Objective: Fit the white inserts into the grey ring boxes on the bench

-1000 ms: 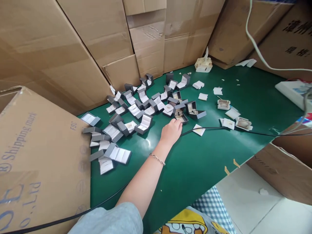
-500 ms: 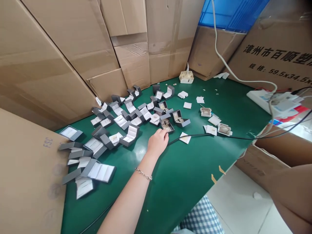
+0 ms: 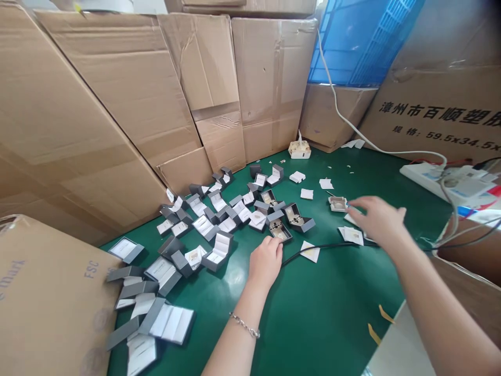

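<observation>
My left hand, wearing a chain bracelet at the wrist, has its curled fingers on the near edge of an opened dark grey jewelry box. That box has no white pad, and its beige inside with dark marks shows. Two similar bare-looking boxes, one a grey box, stand just behind it. Over to the right, my right hand reaches in with thumb and forefinger apart. Its fingertips are at the blue end of a thin tool, which lies partly behind a white box insert.
Many open grey boxes with white pads cover the table's left side. White pads and a black cable lie near my hands. Cardboard cartons wall the back; a tissue pack and power strip sit farther off.
My right hand has come in from the lower right to the blue-ended tool. My left hand stays at the same box. The camera view has tilted up, so things appear lower.
</observation>
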`<state>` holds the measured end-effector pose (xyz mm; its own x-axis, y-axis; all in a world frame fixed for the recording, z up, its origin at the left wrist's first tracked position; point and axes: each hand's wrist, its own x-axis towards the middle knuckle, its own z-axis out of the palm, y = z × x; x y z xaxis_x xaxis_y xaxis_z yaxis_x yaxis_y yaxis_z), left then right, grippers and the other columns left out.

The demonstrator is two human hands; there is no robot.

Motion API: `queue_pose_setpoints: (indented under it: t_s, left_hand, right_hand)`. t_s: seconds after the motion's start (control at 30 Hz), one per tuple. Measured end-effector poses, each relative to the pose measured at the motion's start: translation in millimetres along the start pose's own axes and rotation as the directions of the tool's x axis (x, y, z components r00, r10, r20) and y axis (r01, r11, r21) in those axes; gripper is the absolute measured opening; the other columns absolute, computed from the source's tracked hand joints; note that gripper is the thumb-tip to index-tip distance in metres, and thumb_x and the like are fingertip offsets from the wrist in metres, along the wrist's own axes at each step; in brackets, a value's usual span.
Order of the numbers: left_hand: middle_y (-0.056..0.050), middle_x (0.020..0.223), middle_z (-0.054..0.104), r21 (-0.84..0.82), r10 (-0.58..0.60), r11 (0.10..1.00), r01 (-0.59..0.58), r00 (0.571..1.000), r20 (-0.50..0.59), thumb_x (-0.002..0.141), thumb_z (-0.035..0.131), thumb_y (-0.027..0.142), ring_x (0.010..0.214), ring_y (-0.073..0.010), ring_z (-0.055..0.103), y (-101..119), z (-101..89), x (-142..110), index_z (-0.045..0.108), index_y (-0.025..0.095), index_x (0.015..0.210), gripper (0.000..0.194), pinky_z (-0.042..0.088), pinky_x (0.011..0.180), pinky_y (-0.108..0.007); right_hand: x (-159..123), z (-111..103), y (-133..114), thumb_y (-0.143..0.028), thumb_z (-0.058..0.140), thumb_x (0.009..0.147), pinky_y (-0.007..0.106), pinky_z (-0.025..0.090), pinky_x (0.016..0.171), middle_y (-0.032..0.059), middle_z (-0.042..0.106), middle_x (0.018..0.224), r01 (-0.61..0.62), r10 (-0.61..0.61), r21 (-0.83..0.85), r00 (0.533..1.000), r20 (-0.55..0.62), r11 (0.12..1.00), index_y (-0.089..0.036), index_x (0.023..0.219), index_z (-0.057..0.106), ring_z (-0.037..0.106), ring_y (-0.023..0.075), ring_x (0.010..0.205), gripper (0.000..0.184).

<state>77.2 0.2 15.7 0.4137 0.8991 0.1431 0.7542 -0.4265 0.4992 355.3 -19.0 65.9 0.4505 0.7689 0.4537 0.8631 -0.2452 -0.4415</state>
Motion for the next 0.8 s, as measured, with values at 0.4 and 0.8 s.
queue_pose_setpoints:
  t_s: [0.4,0.8]
  left_hand:
    - [-0.002,0.099,0.057,-0.126,-0.107,0.987,0.099,0.992,-0.065,0.092,0.032,0.025,0.081,-0.0139,0.061,4.9,-4.5,2.2,0.057,0.025,0.096,0.025,0.048,0.065,-0.023]
    - [-0.008,0.127,0.044,-0.309,-0.229,0.929,0.202,0.972,-0.052,0.081,0.052,0.023,0.087,-0.016,0.061,-0.3,-4.3,6.5,0.056,0.02,0.091,0.012,0.051,0.074,-0.029]
  right_hand:
    - [15.0,-3.5,-22.0,-0.027,0.051,0.068,0.046,0.037,0.07,0.0078,0.056,0.073,-0.031,0.039,-0.095,0.996,0.081,0.995,-0.021,0.061,0.056,0.045,0.018,0.06,0.01]
    - [-29.4,53.3,-122.7,-0.021,0.058,0.063,0.022,0.042,0.056,-0.0032,0.053,0.066,-0.759,-0.579,0.417,0.066,0.813,0.5,-0.018,0.07,0.054,0.047,0.0073,0.054,0.009]
